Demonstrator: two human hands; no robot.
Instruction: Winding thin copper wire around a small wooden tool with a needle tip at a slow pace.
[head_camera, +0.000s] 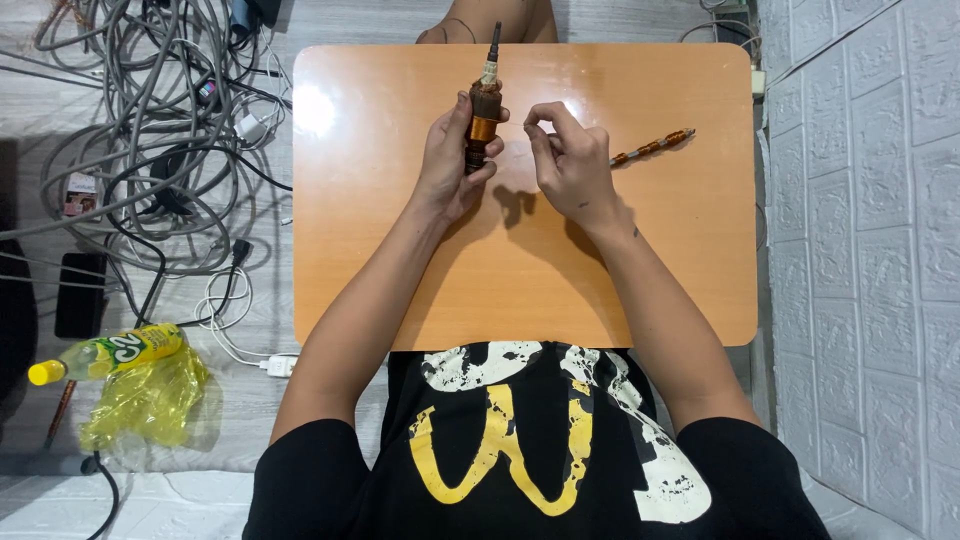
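Observation:
My left hand (450, 165) grips a brown and orange tool handle (482, 120) upright above the orange table (520, 280); a thin dark tip sticks out of its far end. My right hand (568, 160) hovers just right of it, thumb and forefinger pinched together; whether something small sits between them I cannot tell. A thin rod with copper-coloured rings (655, 146) lies on the table right of my right hand, partly hidden behind it.
A tangle of grey and black cables (150, 130) covers the floor on the left. A yellow-capped bottle (105, 355) and a yellow plastic bag (150, 400) lie at lower left. A white brick-pattern wall (870, 250) runs along the right.

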